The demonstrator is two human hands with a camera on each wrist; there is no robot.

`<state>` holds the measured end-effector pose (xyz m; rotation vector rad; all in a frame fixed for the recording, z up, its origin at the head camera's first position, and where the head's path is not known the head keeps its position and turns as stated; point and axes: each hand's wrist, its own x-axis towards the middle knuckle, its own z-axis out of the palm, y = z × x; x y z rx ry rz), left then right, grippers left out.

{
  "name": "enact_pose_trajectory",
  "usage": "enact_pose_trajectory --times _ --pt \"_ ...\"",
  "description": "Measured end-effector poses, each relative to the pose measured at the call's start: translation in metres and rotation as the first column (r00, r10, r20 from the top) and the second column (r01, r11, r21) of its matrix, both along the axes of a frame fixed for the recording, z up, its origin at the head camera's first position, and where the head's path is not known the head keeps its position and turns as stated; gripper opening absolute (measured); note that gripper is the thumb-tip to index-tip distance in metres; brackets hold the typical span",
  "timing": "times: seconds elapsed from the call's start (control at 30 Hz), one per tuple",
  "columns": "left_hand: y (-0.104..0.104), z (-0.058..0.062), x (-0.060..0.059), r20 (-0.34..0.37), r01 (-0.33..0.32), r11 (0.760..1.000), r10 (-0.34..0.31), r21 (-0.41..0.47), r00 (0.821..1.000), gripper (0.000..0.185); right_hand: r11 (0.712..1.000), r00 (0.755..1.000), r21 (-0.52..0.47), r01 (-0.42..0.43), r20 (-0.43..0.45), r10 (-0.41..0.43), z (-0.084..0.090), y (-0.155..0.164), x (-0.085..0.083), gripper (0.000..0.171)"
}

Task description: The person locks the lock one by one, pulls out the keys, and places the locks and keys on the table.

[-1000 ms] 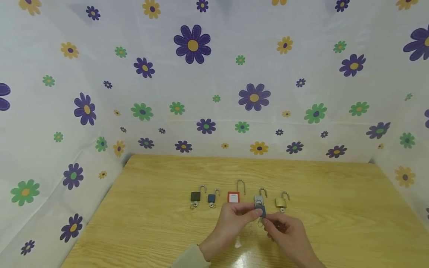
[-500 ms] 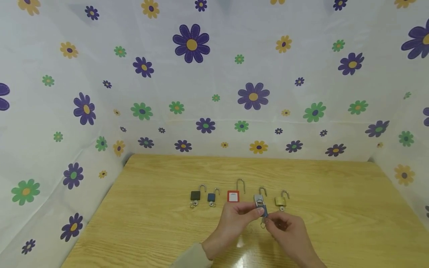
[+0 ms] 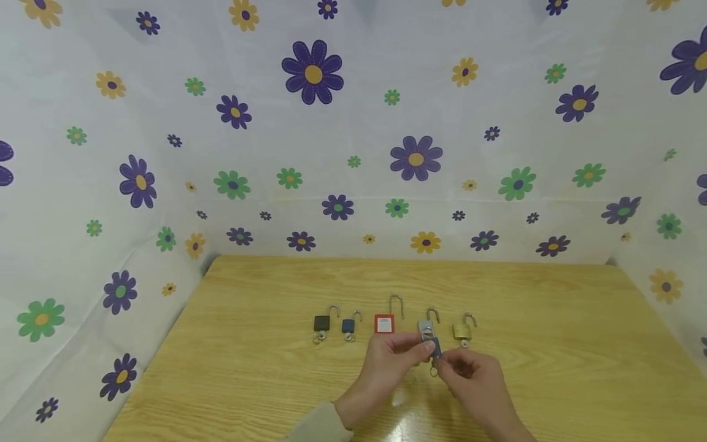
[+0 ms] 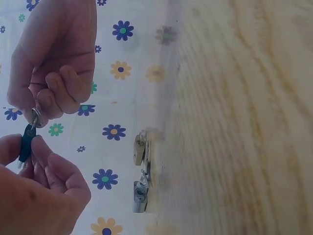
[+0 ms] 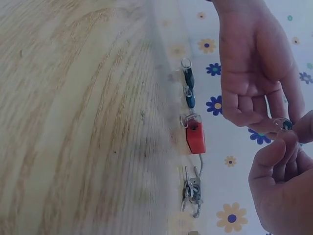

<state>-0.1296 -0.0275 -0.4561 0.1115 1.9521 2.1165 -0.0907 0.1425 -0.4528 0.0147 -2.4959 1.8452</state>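
Between hands (image 3: pixel 386 366) (image 3: pixel 475 379), blue padlock (image 3: pixel 437 347) more aslant

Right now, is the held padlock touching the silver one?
Apart. The left wrist view shows a wide gap, with flowered cloth visible between the held padlock and the silver padlock; the head view merely overlaps them.

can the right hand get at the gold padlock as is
Probably yes: the gold padlock lies just beyond the right hand, with nothing visible between them. That hand is busy at the held blue padlock, so it may need to let go first.
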Motion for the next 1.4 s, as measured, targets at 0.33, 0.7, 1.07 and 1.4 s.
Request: enact_pose_trajectory --times 0.33,0.7,1.07,1.4 --pt "-0.02 0.012 -0.015 -0.04 -0.035 0.999 0.035 -0.006 0.999 0.027 1.0 0.994 0.002 -0.005 0.109 0.005 -0.008 -0.002 0.008 0.007" --pt "-0.024 0.004 -0.011 -0.005 0.022 0.999 -0.022 -0.027 1.0 0.029 0.983 0.986 0.167 0.072 0.14 -0.096 -0.013 0.023 -0.001 0.008" --pt "-0.027 -0.001 -0.008 0.003 0.071 0.995 -0.071 -0.067 0.998 0.026 0.922 0.971 0.387 0.029 0.208 -0.118 -0.019 0.085 -0.021 0.026" --pt "-0.028 -0.004 -0.007 0.039 0.078 0.996 -0.076 -0.047 0.996 0.029 0.87 0.974 0.492 -0.017 0.204 -0.096 -0.025 0.114 -0.038 0.029"
